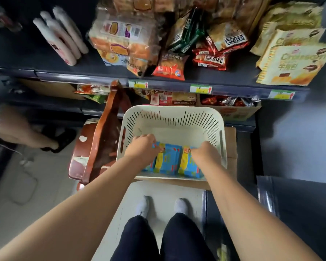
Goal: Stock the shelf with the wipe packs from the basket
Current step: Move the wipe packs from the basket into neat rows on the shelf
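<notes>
Left hand [142, 146], right hand [205, 152] seemingly gripping wipe packs [167, 160], near basket [173, 108] edge

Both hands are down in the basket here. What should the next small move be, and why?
Probably take a firm grip on the packs and lift them out. The left hand and right hand lie over the far ends of the wipe packs, which sit in the basket. The hands' own backs hide whether they already grip.
</notes>
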